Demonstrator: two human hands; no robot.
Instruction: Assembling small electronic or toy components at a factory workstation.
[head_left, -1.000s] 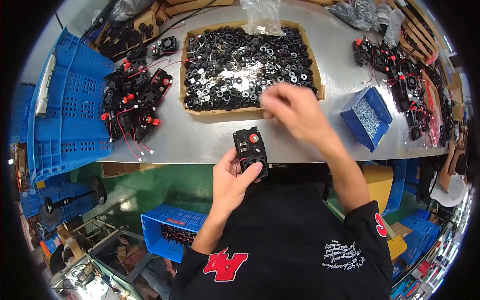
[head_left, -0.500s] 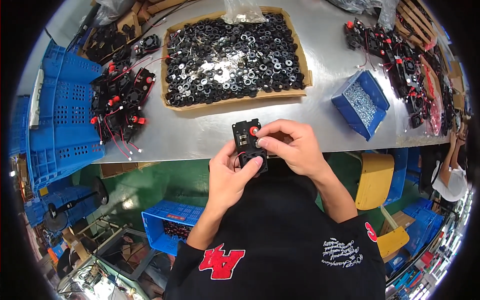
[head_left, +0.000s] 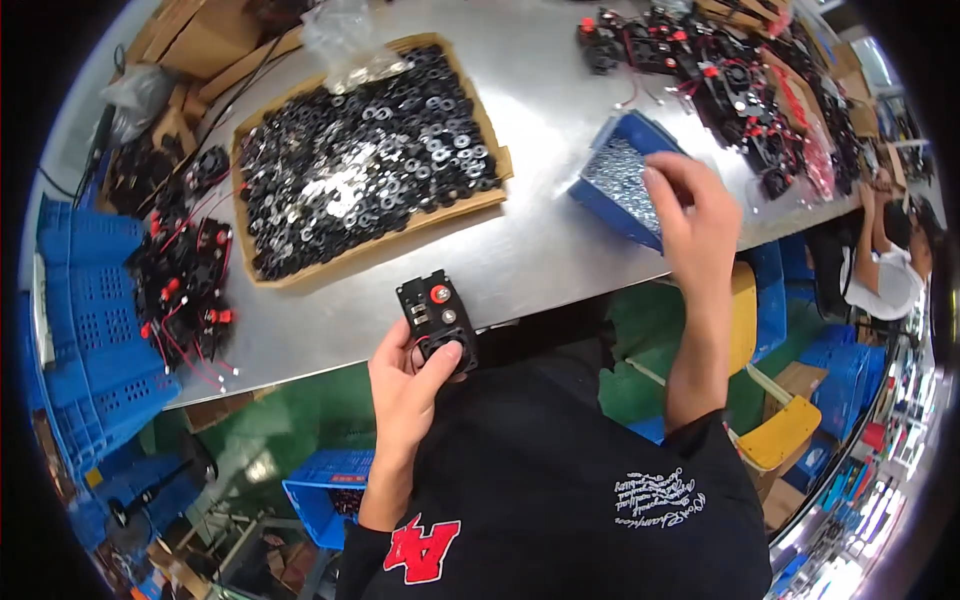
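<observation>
Head view: looking down at a metal bench [head_left: 540, 145], with the scene swung round a little since half a second ago.
Black module: in the left hand [head_left: 405, 392], at the bench's near edge; the module [head_left: 429, 318] shows its red ring [head_left: 439, 294] face up.
Left fingers: clamped on the module's lower end, thumb across the front, same hold as before.
Right hand: it was at the module's face; now the right hand [head_left: 705, 215] is over the blue bin [head_left: 608, 217] of small shiny pieces [head_left: 620, 172].
Right fingers: bent, thumb low; I can't tell whether the tips meet or pinch anything.
Upshot: I'd say the left hand alone steadies the module while the right attends to the bin.
Cardboard tray: beyond the module, the tray [head_left: 385, 237] full of dark rings [head_left: 400, 150], neither hand touching it.
</observation>
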